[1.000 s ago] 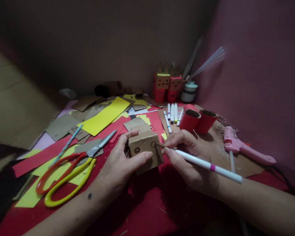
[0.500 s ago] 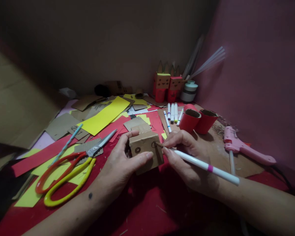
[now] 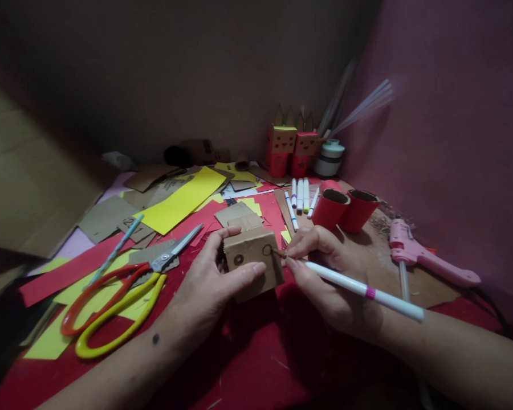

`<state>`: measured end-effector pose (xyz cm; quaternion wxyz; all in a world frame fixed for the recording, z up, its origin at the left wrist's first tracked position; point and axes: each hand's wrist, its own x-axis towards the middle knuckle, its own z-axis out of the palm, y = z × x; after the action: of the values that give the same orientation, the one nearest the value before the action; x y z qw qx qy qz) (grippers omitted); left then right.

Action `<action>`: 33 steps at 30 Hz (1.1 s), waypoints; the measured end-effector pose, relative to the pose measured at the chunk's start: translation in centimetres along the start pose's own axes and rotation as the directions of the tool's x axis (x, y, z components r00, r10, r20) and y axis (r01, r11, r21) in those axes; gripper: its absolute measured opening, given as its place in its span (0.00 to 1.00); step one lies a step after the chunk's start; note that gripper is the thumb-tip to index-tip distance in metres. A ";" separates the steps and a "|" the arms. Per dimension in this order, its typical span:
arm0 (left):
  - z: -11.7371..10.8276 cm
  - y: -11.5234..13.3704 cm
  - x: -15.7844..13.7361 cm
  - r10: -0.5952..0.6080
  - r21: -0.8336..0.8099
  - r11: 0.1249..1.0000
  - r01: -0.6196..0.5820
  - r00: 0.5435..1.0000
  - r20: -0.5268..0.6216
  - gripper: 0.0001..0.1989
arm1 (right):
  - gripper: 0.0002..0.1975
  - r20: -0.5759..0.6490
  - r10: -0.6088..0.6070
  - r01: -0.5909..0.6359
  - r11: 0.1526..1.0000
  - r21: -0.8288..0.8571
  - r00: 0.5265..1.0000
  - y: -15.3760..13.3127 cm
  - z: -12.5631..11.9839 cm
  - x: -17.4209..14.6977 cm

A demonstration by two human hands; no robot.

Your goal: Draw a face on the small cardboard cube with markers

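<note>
Cardboard box (image 3: 253, 250) above the red surface (image 3: 277, 367), grasped in the left hand (image 3: 209, 285) | right hand (image 3: 336, 296) pinching a white marker (image 3: 367, 292) | tip (image 3: 277, 251) has edged rightward (slightly), so the drawn ring (image 3: 267, 250) shows, seemingly closed, unfilled.

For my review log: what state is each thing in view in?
Left hand: holding cardboard box
Cardboard box: held, bears one dark-centred circle, one outlined circle
Right hand: gripping white marker
White marker: uncapped, tip near outlined circle, contact unclear
Scissors: lying, blades nearly or fully closed
Glue gun: set down
Loose markers: lying
Red tubes: front two upright, open-topped
Red figures: standing, faces drawn
</note>
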<state>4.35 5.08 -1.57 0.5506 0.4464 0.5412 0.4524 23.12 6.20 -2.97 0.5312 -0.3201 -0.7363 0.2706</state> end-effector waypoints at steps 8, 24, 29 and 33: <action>0.5 0.4 -0.4 0.000 0.015 1.000 0.001 0.999 -0.050 0.31 | 0.06 0.034 -0.021 0.022 0.999 -0.027 0.999 -0.6 -0.3 0.3; 0.8 0.7 -0.6 -0.007 -0.010 1.000 0.007 0.999 -0.054 0.30 | 0.05 0.005 0.006 -0.006 0.997 0.079 1.000 -0.4 0.1 0.2; 0.9 0.9 -0.8 0.003 0.034 0.999 -0.001 0.998 -0.063 0.30 | 0.05 -0.003 0.002 -0.002 0.996 0.088 1.000 -0.1 0.1 0.0; 0.9 0.9 -0.8 0.019 0.048 0.999 -0.015 0.997 -0.073 0.29 | 0.06 -0.003 -0.004 0.004 0.998 0.064 1.000 -0.1 0.1 0.0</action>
<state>5.23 4.49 -0.57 0.5158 0.4470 0.5679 0.4601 23.03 6.13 -2.87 0.5429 -0.3018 -0.7270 0.2926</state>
